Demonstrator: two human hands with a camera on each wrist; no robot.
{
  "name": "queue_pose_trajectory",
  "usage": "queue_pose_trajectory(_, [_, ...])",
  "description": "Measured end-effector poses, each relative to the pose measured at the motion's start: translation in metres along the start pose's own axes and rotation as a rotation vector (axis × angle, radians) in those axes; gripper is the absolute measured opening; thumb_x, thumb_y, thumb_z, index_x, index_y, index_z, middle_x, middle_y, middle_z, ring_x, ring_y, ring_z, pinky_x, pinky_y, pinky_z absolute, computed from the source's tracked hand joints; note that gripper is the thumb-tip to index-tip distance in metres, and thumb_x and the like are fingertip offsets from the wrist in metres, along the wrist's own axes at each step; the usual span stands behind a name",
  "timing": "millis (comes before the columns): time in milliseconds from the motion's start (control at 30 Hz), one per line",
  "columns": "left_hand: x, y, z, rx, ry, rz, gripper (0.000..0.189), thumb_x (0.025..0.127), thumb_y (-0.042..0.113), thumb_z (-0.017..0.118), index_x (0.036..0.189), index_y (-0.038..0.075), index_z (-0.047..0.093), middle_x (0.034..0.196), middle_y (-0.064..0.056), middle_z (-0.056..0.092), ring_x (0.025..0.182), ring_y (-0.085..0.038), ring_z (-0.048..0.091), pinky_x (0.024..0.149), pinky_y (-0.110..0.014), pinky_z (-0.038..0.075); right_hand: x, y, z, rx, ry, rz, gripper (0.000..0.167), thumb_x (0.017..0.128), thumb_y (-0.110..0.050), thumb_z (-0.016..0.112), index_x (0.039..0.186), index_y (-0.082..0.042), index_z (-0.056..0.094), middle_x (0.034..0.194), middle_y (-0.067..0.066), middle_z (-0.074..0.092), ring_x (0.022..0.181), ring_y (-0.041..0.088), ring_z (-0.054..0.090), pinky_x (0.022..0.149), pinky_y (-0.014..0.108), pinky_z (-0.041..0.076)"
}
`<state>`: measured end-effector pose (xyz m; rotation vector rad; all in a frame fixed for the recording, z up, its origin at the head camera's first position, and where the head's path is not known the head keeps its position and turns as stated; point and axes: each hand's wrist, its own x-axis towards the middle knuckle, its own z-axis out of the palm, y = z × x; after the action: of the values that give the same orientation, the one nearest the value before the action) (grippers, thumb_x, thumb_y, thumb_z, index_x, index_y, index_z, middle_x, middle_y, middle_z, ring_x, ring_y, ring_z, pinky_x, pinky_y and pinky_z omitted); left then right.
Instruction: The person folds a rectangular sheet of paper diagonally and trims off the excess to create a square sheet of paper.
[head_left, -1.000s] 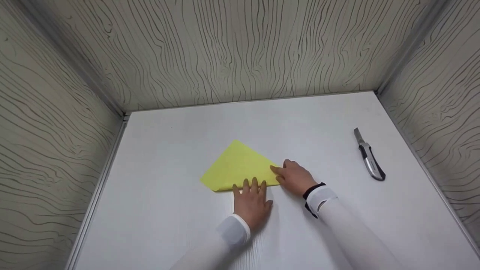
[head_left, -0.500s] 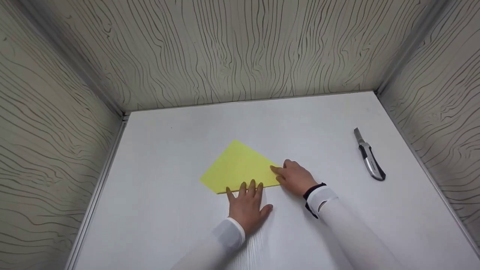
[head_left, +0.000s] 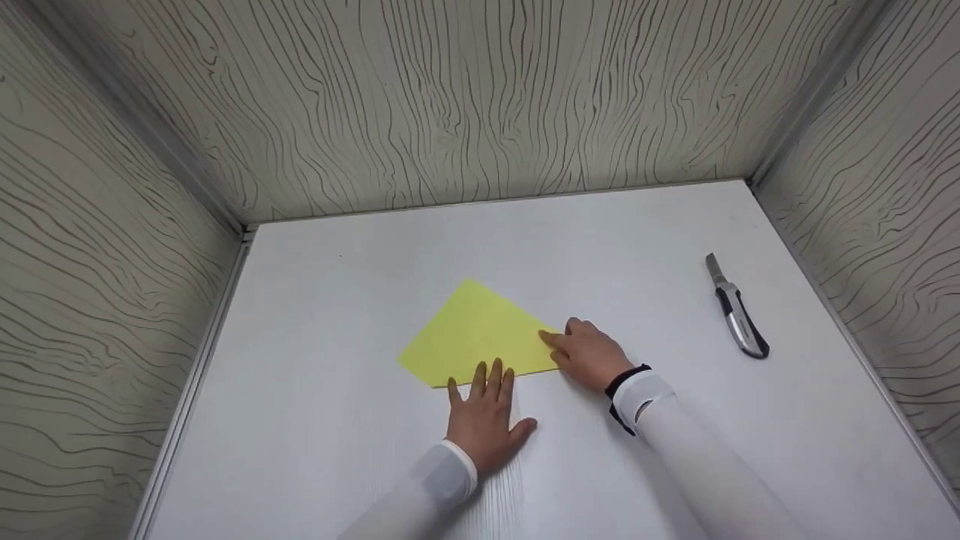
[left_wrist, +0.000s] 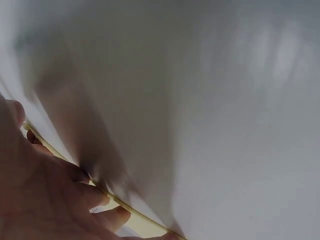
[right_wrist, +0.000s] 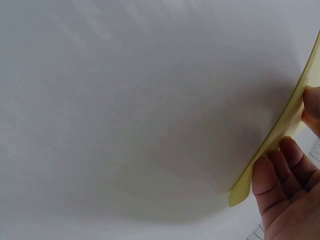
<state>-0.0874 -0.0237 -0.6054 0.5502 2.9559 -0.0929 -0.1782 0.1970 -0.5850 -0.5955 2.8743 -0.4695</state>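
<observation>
A folded sheet of yellow paper (head_left: 476,330) lies on the white table, its point toward the back and its folded edge toward the person. My left hand (head_left: 484,427) is spread, with straight fingers pressing along that near edge. In the left wrist view, fingertips touch the fold line of the paper (left_wrist: 145,225). At the paper's right end rests my right hand (head_left: 592,356), index fingertip on top, hiding that corner. The right wrist view has its fingertips pressed against the paper (right_wrist: 241,192), whose corner sticks out past them.
A utility knife (head_left: 739,311) with its blade extended lies on the right side of the white table (head_left: 315,315). Wood-patterned panels (head_left: 480,97) rise at the back and both sides.
My left hand has slid left along the near edge, with fingers and thumb spread wider. The puffed near-left part of the fold now lies flat. The right hand has stayed put.
</observation>
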Motion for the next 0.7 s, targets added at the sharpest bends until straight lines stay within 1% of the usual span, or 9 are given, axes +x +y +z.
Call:
queue_pose_trajectory(133, [0.000, 0.001, 0.000, -0.009, -0.003, -0.003, 0.092, 0.096, 0.080, 0.027, 0.164, 0.017, 0.027, 0.169, -0.007, 0.022, 0.155, -0.030, 0.020, 0.111, -0.074, 0.024, 0.000, -0.002, 0.001, -0.011, 0.008, 0.006, 0.044, 0.102, -0.021, 0.061, 0.146, -0.020, 0.060, 0.098, 0.008, 0.053, 0.086, 0.024, 0.051, 0.077, 0.043, 0.049])
queue_pose_trajectory(233, [0.000, 0.002, 0.000, -0.011, -0.007, -0.006, 0.095, 0.094, 0.082, 0.026, 0.164, 0.018, 0.027, 0.169, -0.007, 0.022, 0.155, -0.030, 0.019, 0.110, -0.075, 0.024, -0.001, -0.005, 0.003, -0.035, 0.035, 0.008, 0.044, 0.101, -0.023, 0.063, 0.144, -0.017, 0.062, 0.097, 0.009, 0.053, 0.086, 0.025, 0.051, 0.076, 0.043, 0.050])
queue_pose_trajectory(400, [-0.001, 0.003, 0.000, -0.014, 0.001, -0.005, 0.094, 0.093, 0.083, 0.028, 0.164, 0.021, 0.028, 0.169, -0.007, 0.023, 0.155, -0.030, 0.020, 0.108, -0.076, 0.025, -0.003, -0.014, 0.013, -0.106, 0.114, 0.029, 0.049, 0.098, -0.037, 0.066, 0.139, -0.010, 0.065, 0.101, 0.012, 0.057, 0.090, 0.028, 0.052, 0.078, 0.045, 0.050])
queue_pose_trajectory(467, [-0.001, 0.003, -0.001, -0.022, 0.001, -0.007, 0.092, 0.093, 0.083, 0.029, 0.164, 0.023, 0.029, 0.169, -0.007, 0.023, 0.155, -0.031, 0.020, 0.108, -0.077, 0.024, -0.004, -0.020, 0.018, -0.127, 0.144, 0.042, 0.054, 0.097, -0.044, 0.067, 0.138, -0.009, 0.066, 0.106, 0.014, 0.058, 0.095, 0.031, 0.053, 0.083, 0.048, 0.049])
queue_pose_trajectory(567, [-0.001, 0.004, -0.001, -0.034, -0.005, -0.014, 0.092, 0.092, 0.083, 0.030, 0.164, 0.026, 0.029, 0.169, -0.007, 0.023, 0.155, -0.031, 0.019, 0.108, -0.077, 0.024, -0.005, -0.028, 0.023, -0.136, 0.180, 0.063, 0.060, 0.095, -0.050, 0.067, 0.139, -0.009, 0.064, 0.118, 0.016, 0.060, 0.110, 0.036, 0.054, 0.092, 0.054, 0.046])
queue_pose_trajectory(633, [0.000, 0.004, -0.001, -0.041, -0.012, -0.020, 0.091, 0.092, 0.084, 0.030, 0.164, 0.028, 0.028, 0.169, -0.007, 0.022, 0.155, -0.031, 0.019, 0.108, -0.078, 0.023, -0.005, -0.033, 0.025, -0.146, 0.185, 0.080, 0.063, 0.095, -0.052, 0.066, 0.140, -0.009, 0.062, 0.128, 0.018, 0.059, 0.119, 0.038, 0.052, 0.099, 0.056, 0.044])
queue_pose_trajectory(700, [0.000, 0.004, 0.001, -0.039, -0.010, -0.021, 0.092, 0.092, 0.085, 0.030, 0.164, 0.028, 0.027, 0.169, -0.007, 0.022, 0.155, -0.031, 0.019, 0.108, -0.078, 0.023, -0.004, -0.036, 0.028, -0.152, 0.193, 0.095, 0.066, 0.094, -0.053, 0.066, 0.142, -0.008, 0.061, 0.134, 0.019, 0.057, 0.124, 0.039, 0.051, 0.102, 0.058, 0.042])
